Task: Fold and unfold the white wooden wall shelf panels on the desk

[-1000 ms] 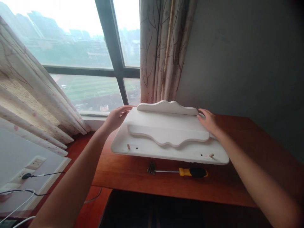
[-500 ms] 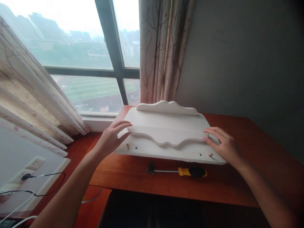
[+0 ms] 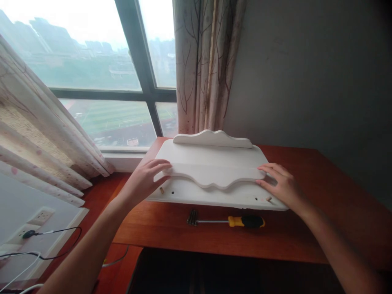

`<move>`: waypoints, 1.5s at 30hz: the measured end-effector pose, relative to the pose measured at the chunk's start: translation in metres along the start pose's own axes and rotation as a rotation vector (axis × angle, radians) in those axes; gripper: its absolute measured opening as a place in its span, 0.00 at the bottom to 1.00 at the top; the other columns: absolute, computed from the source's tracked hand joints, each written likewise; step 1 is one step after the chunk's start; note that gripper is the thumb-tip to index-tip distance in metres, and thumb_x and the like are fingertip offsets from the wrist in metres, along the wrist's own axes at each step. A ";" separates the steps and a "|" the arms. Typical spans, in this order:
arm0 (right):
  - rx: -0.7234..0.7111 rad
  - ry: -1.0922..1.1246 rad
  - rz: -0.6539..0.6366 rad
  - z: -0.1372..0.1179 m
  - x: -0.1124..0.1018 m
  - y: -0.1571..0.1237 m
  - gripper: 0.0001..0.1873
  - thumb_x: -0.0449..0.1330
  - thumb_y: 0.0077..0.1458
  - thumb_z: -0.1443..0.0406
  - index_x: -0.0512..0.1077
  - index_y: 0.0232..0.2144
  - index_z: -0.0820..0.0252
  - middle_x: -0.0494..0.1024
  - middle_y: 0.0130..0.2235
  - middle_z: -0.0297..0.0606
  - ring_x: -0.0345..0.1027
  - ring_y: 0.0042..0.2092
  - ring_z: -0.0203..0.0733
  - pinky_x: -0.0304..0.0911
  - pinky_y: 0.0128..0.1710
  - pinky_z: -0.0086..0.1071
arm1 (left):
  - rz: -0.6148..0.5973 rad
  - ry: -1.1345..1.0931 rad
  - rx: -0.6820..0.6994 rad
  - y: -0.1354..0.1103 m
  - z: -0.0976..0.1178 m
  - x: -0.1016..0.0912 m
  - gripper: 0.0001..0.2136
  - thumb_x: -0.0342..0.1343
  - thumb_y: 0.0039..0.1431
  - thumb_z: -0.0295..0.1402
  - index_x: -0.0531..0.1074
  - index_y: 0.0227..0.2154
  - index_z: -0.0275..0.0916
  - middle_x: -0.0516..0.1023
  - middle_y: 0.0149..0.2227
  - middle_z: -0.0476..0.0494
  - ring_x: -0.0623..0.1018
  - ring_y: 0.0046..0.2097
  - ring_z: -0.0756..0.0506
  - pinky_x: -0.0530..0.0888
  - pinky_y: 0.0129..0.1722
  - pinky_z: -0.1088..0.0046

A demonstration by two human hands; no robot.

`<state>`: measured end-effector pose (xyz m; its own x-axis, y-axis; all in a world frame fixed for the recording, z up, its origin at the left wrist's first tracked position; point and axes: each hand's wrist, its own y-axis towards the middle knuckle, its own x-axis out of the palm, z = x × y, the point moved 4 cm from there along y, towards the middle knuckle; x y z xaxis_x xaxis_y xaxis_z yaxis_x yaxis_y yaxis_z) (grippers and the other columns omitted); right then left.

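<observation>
A white board with a wavy edge [image 3: 214,176] lies over a larger white panel [image 3: 202,197], its scalloped side facing me. My left hand [image 3: 146,179] pinches its left end between thumb and fingers. At the opposite end, my right hand [image 3: 283,181] grips it the same way. Along the panel's far edge stands a second wavy piece [image 3: 212,140]. Near the panel's front edge, a wooden dowel [image 3: 162,190] sticks up beside a dark hole [image 3: 172,192] on the left. Another dowel [image 3: 268,199] and hole [image 3: 256,199] are on the right.
A yellow and black screwdriver [image 3: 245,221] lies before the panel on the reddish wooden table [image 3: 214,241], its tip by several screws [image 3: 192,218]. Behind are a window, patterned curtains [image 3: 208,65] and a grey wall. Wall sockets [image 3: 29,232] with cables are at lower left.
Both hands have closed in on the ends of the wavy board, with the left fingers now over its left end. The whole view has shifted slightly.
</observation>
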<state>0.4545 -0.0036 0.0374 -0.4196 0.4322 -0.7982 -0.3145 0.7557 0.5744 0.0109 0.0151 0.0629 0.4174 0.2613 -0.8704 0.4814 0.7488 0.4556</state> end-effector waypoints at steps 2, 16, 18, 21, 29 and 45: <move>0.001 0.001 0.000 0.001 0.001 0.001 0.16 0.60 0.62 0.55 0.74 0.49 0.55 0.78 0.48 0.43 0.72 0.50 0.52 0.68 0.52 0.44 | -0.020 0.027 -0.006 0.000 -0.002 0.003 0.15 0.53 0.67 0.42 0.76 0.51 0.43 0.78 0.53 0.39 0.77 0.54 0.39 0.74 0.54 0.60; 0.159 0.138 -0.077 0.021 0.004 0.019 0.16 0.56 0.64 0.53 0.77 0.47 0.52 0.81 0.48 0.40 0.75 0.50 0.51 0.69 0.51 0.44 | 0.078 -0.082 -0.140 0.015 -0.009 0.003 0.17 0.53 0.66 0.44 0.75 0.51 0.43 0.77 0.53 0.39 0.79 0.50 0.40 0.73 0.51 0.63; 0.171 0.142 -0.075 0.023 0.007 0.021 0.17 0.55 0.65 0.53 0.77 0.48 0.52 0.82 0.48 0.40 0.76 0.50 0.52 0.69 0.51 0.45 | 0.087 -0.109 -0.127 0.017 -0.014 0.006 0.16 0.54 0.65 0.44 0.75 0.51 0.42 0.77 0.53 0.39 0.78 0.50 0.40 0.73 0.52 0.62; 0.142 0.143 -0.030 0.024 0.010 0.023 0.18 0.54 0.66 0.53 0.77 0.49 0.53 0.81 0.49 0.42 0.75 0.52 0.51 0.68 0.53 0.45 | 0.102 -0.138 -0.124 0.019 -0.019 0.010 0.15 0.55 0.65 0.42 0.76 0.50 0.42 0.78 0.51 0.40 0.79 0.49 0.41 0.73 0.52 0.63; 0.100 0.166 0.053 0.021 0.015 0.024 0.16 0.56 0.64 0.57 0.77 0.48 0.55 0.80 0.48 0.43 0.74 0.51 0.50 0.68 0.53 0.44 | 0.105 -0.190 -0.176 0.027 -0.028 0.017 0.16 0.53 0.66 0.42 0.76 0.51 0.42 0.79 0.50 0.39 0.79 0.48 0.41 0.73 0.49 0.64; 0.619 0.647 -0.214 0.024 -0.011 -0.003 0.21 0.64 0.56 0.50 0.81 0.46 0.54 0.83 0.45 0.42 0.78 0.44 0.52 0.75 0.39 0.39 | 0.008 -0.557 -0.419 0.013 -0.019 -0.007 0.20 0.63 0.56 0.50 0.81 0.43 0.41 0.83 0.43 0.40 0.81 0.45 0.39 0.77 0.44 0.65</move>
<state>0.4801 0.0016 0.0400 -0.8579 0.0341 -0.5126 -0.0069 0.9969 0.0779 -0.0007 0.0350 0.0715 0.8067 0.0003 -0.5910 0.1853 0.9494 0.2534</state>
